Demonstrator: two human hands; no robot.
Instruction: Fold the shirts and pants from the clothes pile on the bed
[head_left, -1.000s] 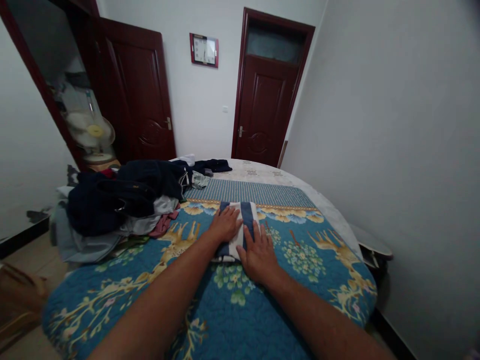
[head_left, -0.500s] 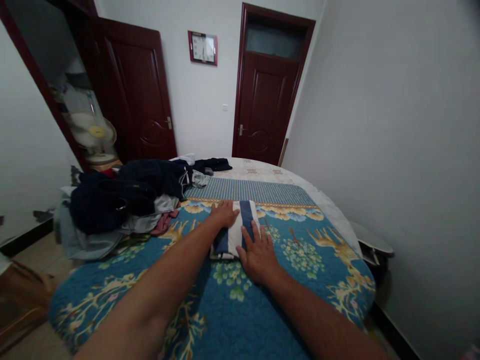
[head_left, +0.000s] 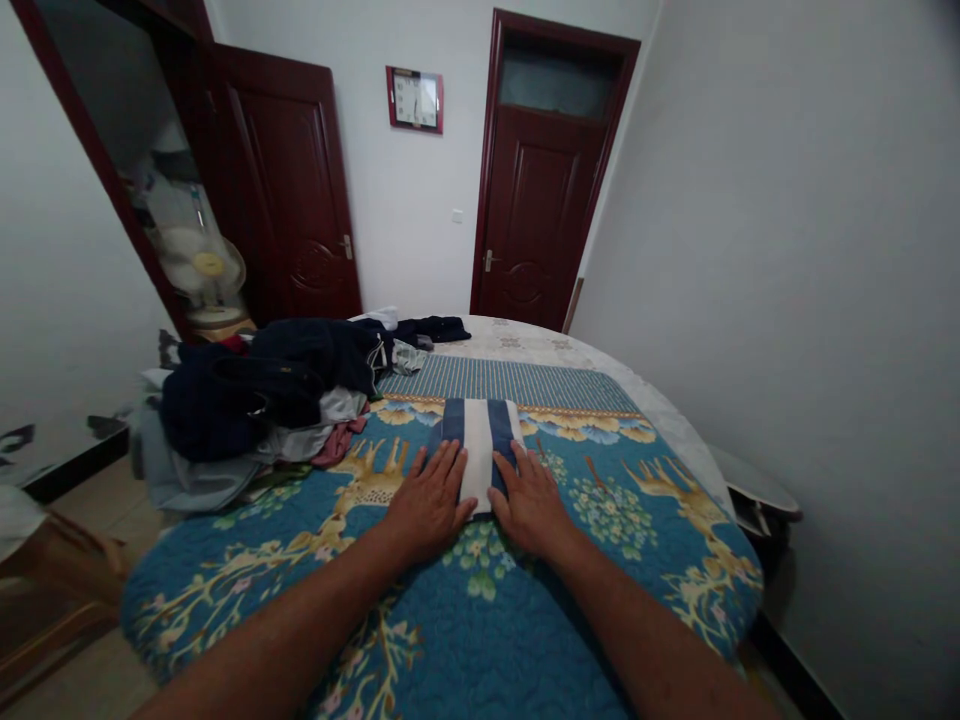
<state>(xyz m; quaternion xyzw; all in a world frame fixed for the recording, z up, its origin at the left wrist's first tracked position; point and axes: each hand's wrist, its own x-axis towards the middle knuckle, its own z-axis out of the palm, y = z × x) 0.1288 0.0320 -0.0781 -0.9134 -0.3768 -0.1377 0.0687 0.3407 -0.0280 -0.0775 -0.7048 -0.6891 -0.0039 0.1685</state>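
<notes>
A folded cloth item [head_left: 477,450] with broad blue and white stripes lies flat on the patterned quilted cover [head_left: 480,650]; its exact kind does not show. My left hand [head_left: 429,500] rests on its left near corner, fingers stretched out and slightly apart. On its right side lies my right hand [head_left: 531,500], palm down with fingers extended. Both hands touch the top of the cloth without gripping it. Between them the middle white stripe is visible.
A heap of dark and light clothes [head_left: 262,400] covers the table's left side. A white patterned tablecloth [head_left: 540,342] shows along the far edge. A wooden chair [head_left: 60,570] stands at lower left, and a round-topped object [head_left: 757,490] beyond the right edge.
My left hand has drawn back from the far part of the striped cloth to its near left corner. My right hand stays at the right side. The view has shifted slightly.
</notes>
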